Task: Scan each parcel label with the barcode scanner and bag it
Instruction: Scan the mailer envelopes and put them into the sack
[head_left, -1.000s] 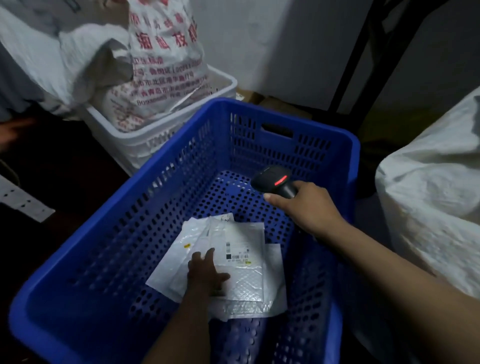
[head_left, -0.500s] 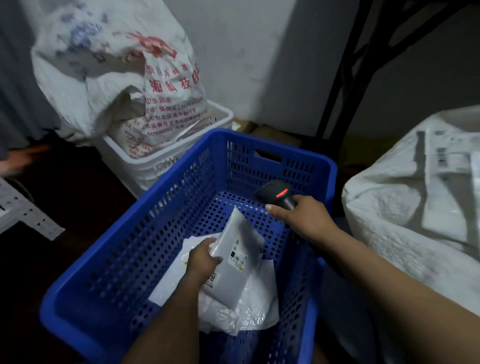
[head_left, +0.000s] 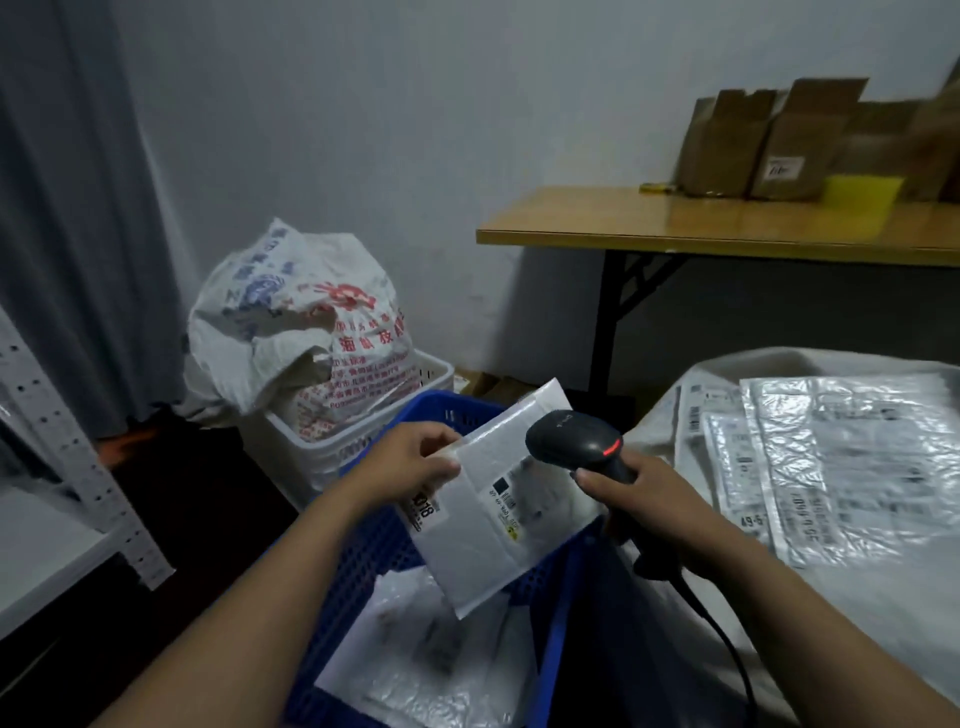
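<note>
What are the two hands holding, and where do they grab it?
The left hand pinches the white parcel by its upper left edge. The right hand grips the black barcode scanner by its handle.

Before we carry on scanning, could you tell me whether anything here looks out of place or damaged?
Nothing stands out: the left hand holds a white parcel over the blue crate, and the right hand aims the scanner at it.

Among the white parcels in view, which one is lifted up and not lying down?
The padded white mailer pinched by the left hand above the blue crate. The others lie flat, in the crate or on the big sack.
</note>
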